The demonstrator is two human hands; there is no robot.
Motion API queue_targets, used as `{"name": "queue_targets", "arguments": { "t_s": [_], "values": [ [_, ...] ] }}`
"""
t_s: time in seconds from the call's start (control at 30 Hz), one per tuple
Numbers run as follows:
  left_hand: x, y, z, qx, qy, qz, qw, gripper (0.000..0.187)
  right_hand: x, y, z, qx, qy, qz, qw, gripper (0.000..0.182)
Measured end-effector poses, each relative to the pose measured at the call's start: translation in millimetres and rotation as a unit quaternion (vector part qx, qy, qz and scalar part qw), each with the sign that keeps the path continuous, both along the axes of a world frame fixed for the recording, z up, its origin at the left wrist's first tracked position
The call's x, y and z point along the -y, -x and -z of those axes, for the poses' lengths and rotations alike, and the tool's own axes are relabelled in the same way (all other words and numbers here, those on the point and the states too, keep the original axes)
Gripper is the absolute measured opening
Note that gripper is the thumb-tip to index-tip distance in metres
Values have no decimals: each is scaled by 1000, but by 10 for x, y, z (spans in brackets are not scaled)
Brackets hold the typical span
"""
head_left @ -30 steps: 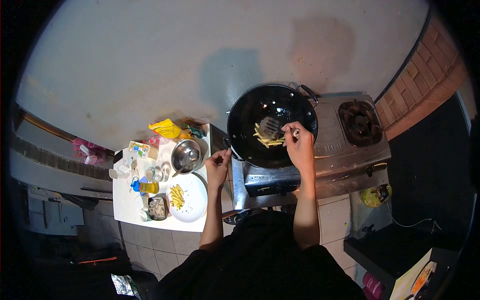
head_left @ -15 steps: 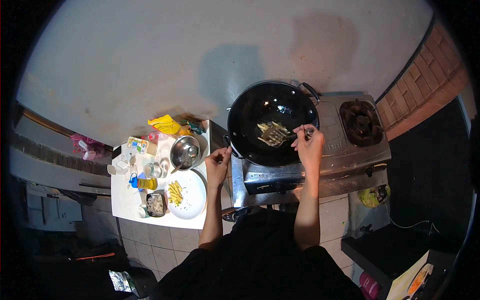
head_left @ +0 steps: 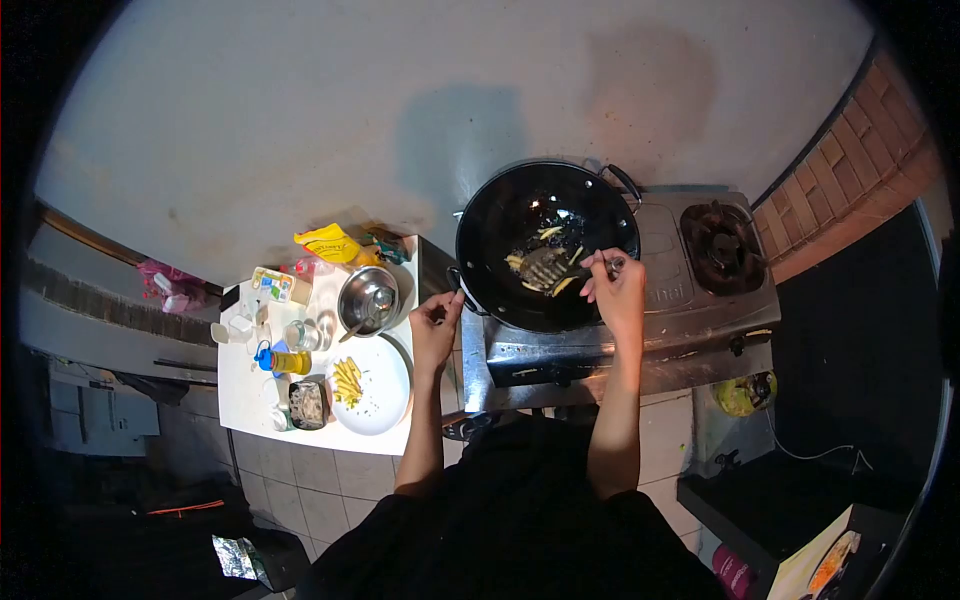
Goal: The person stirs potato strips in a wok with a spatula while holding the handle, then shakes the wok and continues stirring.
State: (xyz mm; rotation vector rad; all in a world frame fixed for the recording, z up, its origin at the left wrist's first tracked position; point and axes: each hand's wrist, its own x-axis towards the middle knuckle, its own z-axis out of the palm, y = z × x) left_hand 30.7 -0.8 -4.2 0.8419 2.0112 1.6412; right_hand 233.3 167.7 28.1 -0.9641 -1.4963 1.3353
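A large black wok [head_left: 492,215] sits on the left burner of the stove. My right hand [head_left: 620,292] is closed around the handle of a slotted spatula [head_left: 546,266], whose head lies low inside the wok. Several pale yellow strips, which look like potato fries [head_left: 550,232], are scattered around and under the spatula head. At the wok's left side, my left hand [head_left: 434,328] pinches the dark loop handle [head_left: 457,279] between thumb and fingers. Bright reflections show on the wok's inner surface.
Left of the stove [head_left: 640,348], a white table [head_left: 250,400] carries a plate [head_left: 385,395] with more yellow strips, a steel bowl [head_left: 350,292], an oil bottle [head_left: 292,363] and a yellow bag [head_left: 328,243]. A second burner [head_left: 718,245] is on the right.
The spatula head has shifted slightly within the wok, and the yellow strips, clumped together before, are now more spread out. My left hand stays at the wok handle.
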Motion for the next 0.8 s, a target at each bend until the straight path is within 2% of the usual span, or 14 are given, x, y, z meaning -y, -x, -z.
{"name": "queue_targets", "arguments": {
  "t_s": [0.1,0.23,0.37,0.43,0.63,0.73,0.8],
  "values": [
    [-7,26,44,3,-8,4,1000,22,-1,-43,-88,8,15,-22,1000,22],
    [-8,6,18,-1,-2,-1,1000,22,18,27,-74,-3,-5,37,999,22],
    [-9,11,12,3,-4,3,1000,22,5,41,-27,23,-18,-30,999,22],
    [-7,5,16,-10,5,-2,1000,22,-7,-49,-108,-11,24,-55,998,23],
    [-6,-2,-8,-12,5,-1,1000,21,68,-159,-401,-42,-3,-8,999,24],
    [-10,16,33,-15,-7,5,1000,21,86,-197,-436,-21,1,1,1000,25],
    [-11,-1,20,-21,-4,3,1000,22,80,-210,-405,54,-1,-22,998,27]
  ]
}}
